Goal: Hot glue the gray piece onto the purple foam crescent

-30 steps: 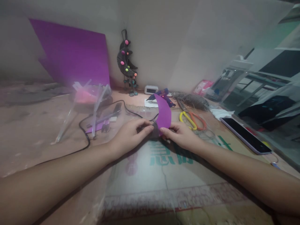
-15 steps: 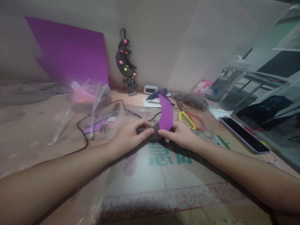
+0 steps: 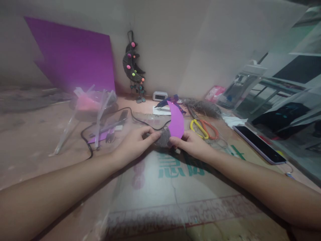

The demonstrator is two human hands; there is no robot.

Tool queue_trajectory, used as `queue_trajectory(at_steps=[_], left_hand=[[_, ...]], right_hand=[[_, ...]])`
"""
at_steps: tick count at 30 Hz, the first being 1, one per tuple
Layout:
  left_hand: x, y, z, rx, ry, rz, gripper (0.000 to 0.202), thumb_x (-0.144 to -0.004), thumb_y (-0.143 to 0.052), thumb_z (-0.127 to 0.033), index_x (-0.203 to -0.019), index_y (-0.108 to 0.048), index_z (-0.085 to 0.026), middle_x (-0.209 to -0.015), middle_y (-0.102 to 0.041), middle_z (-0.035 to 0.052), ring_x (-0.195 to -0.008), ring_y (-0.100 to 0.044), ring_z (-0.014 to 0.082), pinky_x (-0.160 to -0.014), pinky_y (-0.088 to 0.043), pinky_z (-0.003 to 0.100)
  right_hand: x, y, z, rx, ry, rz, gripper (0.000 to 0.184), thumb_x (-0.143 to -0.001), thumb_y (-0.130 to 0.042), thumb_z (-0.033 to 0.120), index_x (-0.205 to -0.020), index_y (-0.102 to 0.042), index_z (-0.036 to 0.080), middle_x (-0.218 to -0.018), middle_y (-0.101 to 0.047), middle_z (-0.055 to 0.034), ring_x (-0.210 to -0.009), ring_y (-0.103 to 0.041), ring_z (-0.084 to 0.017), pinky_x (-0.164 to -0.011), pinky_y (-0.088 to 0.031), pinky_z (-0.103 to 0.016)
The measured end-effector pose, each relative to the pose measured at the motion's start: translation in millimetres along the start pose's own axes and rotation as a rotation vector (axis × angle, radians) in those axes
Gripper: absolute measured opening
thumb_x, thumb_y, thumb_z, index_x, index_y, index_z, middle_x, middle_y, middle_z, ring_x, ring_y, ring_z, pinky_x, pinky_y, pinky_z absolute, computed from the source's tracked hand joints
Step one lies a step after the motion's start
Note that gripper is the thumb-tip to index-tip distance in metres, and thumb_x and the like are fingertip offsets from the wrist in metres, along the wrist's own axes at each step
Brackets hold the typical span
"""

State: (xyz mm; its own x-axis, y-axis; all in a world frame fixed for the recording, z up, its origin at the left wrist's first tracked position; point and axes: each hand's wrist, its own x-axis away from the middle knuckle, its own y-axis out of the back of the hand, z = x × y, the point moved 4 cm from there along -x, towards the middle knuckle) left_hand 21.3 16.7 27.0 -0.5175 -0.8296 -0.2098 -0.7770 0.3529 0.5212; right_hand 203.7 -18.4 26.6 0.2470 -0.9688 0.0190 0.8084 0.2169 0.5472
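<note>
A purple crescent moon cutout [image 3: 177, 120], card-like, points upward between my hands over the cardboard. Grey yarn [image 3: 164, 136] is wound around its lower part. My left hand [image 3: 134, 142] is closed at the yarn-covered end, thumb and fingers pinching it from the left. With thumb in front and fingers behind, my right hand [image 3: 192, 142] grips the crescent where the bare purple meets the yarn. The fingertips behind the piece are hidden.
Scissors with yellow and orange handles [image 3: 204, 130] lie right of the crescent, below a grey yarn bundle [image 3: 204, 107]. A dark blue glue gun [image 3: 168, 101] rests behind. A phone [image 3: 259, 144] lies at right, clear sticks [image 3: 100, 120] at left. A decorated dark moon [image 3: 132, 67] hangs on the wall.
My left fingers have shifted slightly left along the wrapped end, and more of the grey yarn shows between my hands. My right hand keeps its grip.
</note>
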Motion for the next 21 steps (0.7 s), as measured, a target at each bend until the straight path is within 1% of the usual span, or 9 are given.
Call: queue_trajectory(at_steps=[3,6,8,11,14,18,21], left_hand=[[0.2,0.1,-1.2,-0.009,-0.007,-0.002,0.034,-0.088,-0.049,-0.046,-0.07,-0.056,-0.019,-0.054,-0.049,-0.0042,-0.053,-0.049,0.0121,-0.049,-0.035,0.023],[0.9,-1.0,-2.2,0.009,-0.011,0.009,0.034,-0.088,-0.048,-0.047,-0.071,-0.056,-0.019,-0.053,-0.049,-0.0042,-0.054,-0.049,0.0125,-0.049,-0.035,0.022],[1.3,-1.3,-2.7,0.034,-0.022,0.006,0.032,-0.088,-0.048,-0.046,-0.074,-0.057,-0.018,-0.055,-0.05,-0.004,-0.055,-0.05,0.0125,-0.049,-0.036,0.022],[0.4,-0.6,-1.9,0.063,-0.032,-0.011,0.029,-0.089,-0.047,-0.042,-0.076,-0.057,-0.018,-0.061,-0.053,-0.003,-0.058,-0.052,0.0126,-0.051,-0.038,0.022],[-1.8,1.7,0.9,0.065,-0.021,-0.042,0.03,-0.091,-0.045,-0.041,-0.073,-0.055,-0.018,-0.066,-0.055,-0.0016,-0.062,-0.052,0.0128,-0.054,-0.039,0.023],[-3.7,3.6,1.7,0.047,-0.023,-0.065,0.033,-0.092,-0.043,-0.041,-0.072,-0.054,-0.017,-0.068,-0.055,-0.0008,-0.064,-0.051,0.0132,-0.056,-0.038,0.024],[-3.2,2.9,0.5,0.046,-0.028,-0.047,0.032,-0.092,-0.043,-0.039,-0.073,-0.056,-0.017,-0.069,-0.056,-0.0008,-0.064,-0.051,0.0129,-0.056,-0.037,0.023]], right_hand=[[-0.2,-0.6,-0.5,0.016,0.011,0.028,0.036,-0.083,-0.058,0.047,-0.076,-0.068,0.013,-0.071,-0.068,-0.0047,-0.061,-0.059,-0.013,-0.057,-0.044,-0.023],[-0.3,-0.6,0.0,0.028,0.01,0.038,0.037,-0.083,-0.057,0.047,-0.073,-0.067,0.013,-0.067,-0.067,-0.0041,-0.058,-0.058,-0.013,-0.055,-0.043,-0.023],[-0.8,0.3,0.3,0.008,-0.005,0.016,0.037,-0.082,-0.059,0.047,-0.071,-0.066,0.012,-0.063,-0.064,-0.0033,-0.054,-0.056,-0.011,-0.052,-0.042,-0.022],[-2.0,2.4,0.3,-0.093,-0.009,-0.046,0.043,-0.08,-0.058,0.055,-0.067,-0.063,0.013,-0.06,-0.061,-0.0021,-0.051,-0.051,-0.009,-0.05,-0.04,-0.022],[-2.9,3.1,0.5,-0.202,0.02,-0.069,0.05,-0.08,-0.054,0.062,-0.069,-0.062,0.014,-0.061,-0.062,-0.0026,-0.053,-0.052,-0.01,-0.052,-0.042,-0.022],[-2.6,2.0,1.2,-0.217,0.055,-0.05,0.045,-0.079,-0.058,0.059,-0.075,-0.063,0.014,-0.064,-0.062,-0.0021,-0.056,-0.052,-0.01,-0.054,-0.043,-0.022],[-2.7,1.5,0.2,-0.224,0.046,-0.041,0.043,-0.08,-0.059,0.057,-0.077,-0.062,0.014,-0.065,-0.061,-0.0018,-0.055,-0.051,-0.01,-0.054,-0.042,-0.023]])
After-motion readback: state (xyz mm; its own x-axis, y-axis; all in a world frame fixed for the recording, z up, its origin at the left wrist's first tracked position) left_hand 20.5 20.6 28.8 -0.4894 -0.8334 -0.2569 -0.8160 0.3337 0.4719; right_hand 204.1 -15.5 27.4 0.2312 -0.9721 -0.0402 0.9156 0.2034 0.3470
